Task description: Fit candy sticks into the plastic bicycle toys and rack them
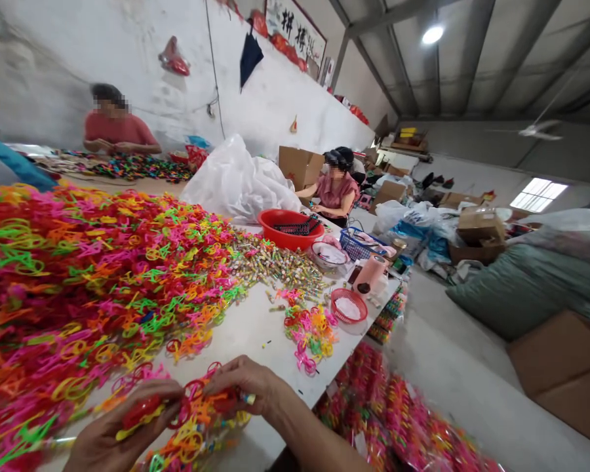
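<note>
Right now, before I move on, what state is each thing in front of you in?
Left hand: closed on a red plastic piece
Right hand: gripping orange and red plastic loops
Multicoloured plastic loops: heaped loose on the table
Red basin: holding a dark comb-like item
Small red basket: holding something white

Red plastic basin; white plastic sack

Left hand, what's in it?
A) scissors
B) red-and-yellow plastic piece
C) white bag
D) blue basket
B. The left hand closes around a red-and-yellow plastic piece, next to the plastic loops under the right hand.
</note>
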A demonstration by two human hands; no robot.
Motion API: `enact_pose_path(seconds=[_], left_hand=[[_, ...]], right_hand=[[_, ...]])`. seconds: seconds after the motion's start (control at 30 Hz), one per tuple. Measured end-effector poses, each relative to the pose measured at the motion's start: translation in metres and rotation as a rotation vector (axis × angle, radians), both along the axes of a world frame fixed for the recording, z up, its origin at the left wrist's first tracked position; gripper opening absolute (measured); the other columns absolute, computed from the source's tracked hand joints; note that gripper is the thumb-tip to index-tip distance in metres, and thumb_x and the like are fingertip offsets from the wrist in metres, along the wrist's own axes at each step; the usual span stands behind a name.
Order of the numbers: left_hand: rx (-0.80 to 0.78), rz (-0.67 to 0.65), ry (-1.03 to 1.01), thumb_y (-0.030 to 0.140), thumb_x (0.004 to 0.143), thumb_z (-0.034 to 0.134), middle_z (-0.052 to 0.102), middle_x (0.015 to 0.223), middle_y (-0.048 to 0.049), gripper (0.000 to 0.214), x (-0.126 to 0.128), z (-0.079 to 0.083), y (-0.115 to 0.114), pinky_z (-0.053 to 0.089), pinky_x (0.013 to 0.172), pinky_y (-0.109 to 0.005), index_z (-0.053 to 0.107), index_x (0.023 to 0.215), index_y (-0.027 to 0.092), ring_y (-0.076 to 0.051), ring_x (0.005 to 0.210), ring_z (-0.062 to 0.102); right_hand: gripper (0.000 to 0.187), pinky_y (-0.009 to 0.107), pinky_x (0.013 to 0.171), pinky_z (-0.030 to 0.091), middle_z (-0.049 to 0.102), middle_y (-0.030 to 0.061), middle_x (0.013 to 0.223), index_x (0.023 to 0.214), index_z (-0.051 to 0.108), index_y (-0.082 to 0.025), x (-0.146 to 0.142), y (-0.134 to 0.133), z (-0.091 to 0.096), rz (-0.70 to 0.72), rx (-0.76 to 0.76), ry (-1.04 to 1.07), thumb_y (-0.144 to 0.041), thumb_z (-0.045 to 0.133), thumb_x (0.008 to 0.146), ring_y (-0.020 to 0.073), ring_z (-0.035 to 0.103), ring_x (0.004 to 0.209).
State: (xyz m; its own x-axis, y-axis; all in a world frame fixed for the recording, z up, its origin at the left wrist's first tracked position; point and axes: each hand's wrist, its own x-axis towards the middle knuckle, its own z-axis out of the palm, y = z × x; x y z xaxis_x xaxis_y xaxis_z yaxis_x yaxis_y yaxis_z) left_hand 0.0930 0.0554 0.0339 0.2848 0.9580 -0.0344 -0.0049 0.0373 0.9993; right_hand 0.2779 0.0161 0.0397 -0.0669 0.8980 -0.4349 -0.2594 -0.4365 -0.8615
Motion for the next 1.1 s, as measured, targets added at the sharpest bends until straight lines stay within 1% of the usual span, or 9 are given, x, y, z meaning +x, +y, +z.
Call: enact_pose_path(seconds=[0.07, 0.13, 0.23, 0.37, 0.53, 0.63, 0.73, 0.9, 1.1], left_hand=[[0.016, -0.016, 0.076, 0.04, 0.041, 0.079, 0.069, 0.072, -0.0036, 0.032, 0.002, 0.004, -0.003, 0.052, 0.06, -0.029, 0.072, 0.069, 0.026, -0.025, 0.069, 0.063], [-0.064, -0.05, 0.076, 0.039, 0.049, 0.077, 0.066, 0.06, -0.0036, 0.026, 0.007, 0.01, -0.011, 0.051, 0.058, -0.028, 0.071, 0.068, 0.022, -0.021, 0.061, 0.062], [-0.197, -0.04, -0.219, 0.034, 0.059, 0.073, 0.064, 0.059, -0.0014, 0.023, 0.018, 0.014, -0.023, 0.049, 0.056, -0.026, 0.07, 0.075, 0.018, -0.014, 0.055, 0.058], [-0.302, 0.09, -0.445, 0.026, 0.058, 0.074, 0.063, 0.06, 0.0001, 0.021, 0.027, 0.014, -0.034, 0.048, 0.053, -0.024, 0.068, 0.074, 0.014, -0.011, 0.052, 0.057], [-0.316, 0.243, -0.574, 0.021, 0.058, 0.074, 0.064, 0.064, 0.0014, 0.019, 0.03, 0.017, -0.048, 0.049, 0.055, -0.022, 0.068, 0.075, 0.016, -0.009, 0.055, 0.058], [-0.266, 0.259, -0.536, 0.021, 0.059, 0.073, 0.065, 0.065, 0.001, 0.017, 0.029, 0.019, -0.053, 0.048, 0.055, -0.02, 0.069, 0.075, 0.016, -0.009, 0.056, 0.058], [-0.233, 0.142, -0.429, 0.021, 0.061, 0.072, 0.065, 0.064, -0.0005, 0.015, 0.025, 0.02, -0.055, 0.046, 0.054, -0.019, 0.07, 0.075, 0.015, -0.009, 0.056, 0.058], [-0.274, 0.079, -0.432, 0.024, 0.065, 0.069, 0.064, 0.063, 0.0002, 0.013, 0.018, 0.02, -0.054, 0.045, 0.053, -0.02, 0.069, 0.077, 0.017, -0.009, 0.055, 0.057], [0.097, -0.143, -0.18, 0.023, 0.071, 0.065, 0.064, 0.076, -0.0039, 0.01, 0.004, 0.02, -0.046, 0.046, 0.061, -0.024, 0.069, 0.076, 0.017, -0.013, 0.069, 0.058]], right_hand=[[0.013, 0.016, 0.032, 0.021, 0.041, -0.0071, 0.038, 0.053, 0.061, -0.014, -0.002, -0.006, 0.009, -0.056, -0.016, -0.008, -0.024, 0.069, 0.052, 0.0039, 0.032, 0.034], [0.013, 0.016, 0.034, 0.023, 0.039, -0.0072, 0.036, 0.048, 0.057, -0.014, -0.004, -0.01, 0.013, -0.152, 0.036, -0.023, -0.023, 0.064, 0.055, 0.0039, 0.032, 0.034], [0.016, 0.016, 0.036, 0.027, 0.039, -0.0075, 0.038, 0.047, 0.053, -0.015, -0.006, -0.014, 0.01, -0.148, 0.014, 0.039, -0.023, 0.062, 0.057, 0.0043, 0.034, 0.036], [0.011, 0.016, 0.04, 0.033, 0.043, -0.0079, 0.042, 0.054, 0.057, -0.015, -0.014, -0.02, 0.0, -0.205, -0.029, 0.126, -0.023, 0.065, 0.054, 0.0044, 0.038, 0.039], [0.011, 0.017, 0.037, 0.028, 0.05, -0.0055, 0.045, 0.059, 0.06, -0.015, -0.027, -0.03, -0.002, -0.271, 0.161, 0.107, -0.025, 0.064, 0.058, 0.0036, 0.036, 0.037], [0.012, 0.018, 0.034, 0.024, 0.047, -0.0057, 0.041, 0.058, 0.06, -0.014, -0.02, -0.028, 0.0, -0.159, 0.11, 0.052, -0.026, 0.062, 0.059, 0.0039, 0.033, 0.033], [0.012, 0.017, 0.034, 0.022, 0.046, -0.0055, 0.041, 0.057, 0.061, -0.013, -0.005, -0.023, 0.007, 0.006, 0.082, -0.054, -0.025, 0.062, 0.059, 0.0035, 0.033, 0.033], [0.012, 0.017, 0.036, 0.022, 0.045, -0.0062, 0.041, 0.058, 0.061, -0.013, 0.006, -0.015, 0.017, 0.126, 0.113, -0.079, -0.024, 0.061, 0.061, 0.0029, 0.034, 0.035], [0.014, 0.017, 0.033, 0.021, 0.043, -0.0065, 0.037, 0.053, 0.059, -0.012, 0.01, -0.005, 0.016, 0.389, 0.053, -0.125, -0.023, 0.061, 0.06, 0.0031, 0.031, 0.031]])
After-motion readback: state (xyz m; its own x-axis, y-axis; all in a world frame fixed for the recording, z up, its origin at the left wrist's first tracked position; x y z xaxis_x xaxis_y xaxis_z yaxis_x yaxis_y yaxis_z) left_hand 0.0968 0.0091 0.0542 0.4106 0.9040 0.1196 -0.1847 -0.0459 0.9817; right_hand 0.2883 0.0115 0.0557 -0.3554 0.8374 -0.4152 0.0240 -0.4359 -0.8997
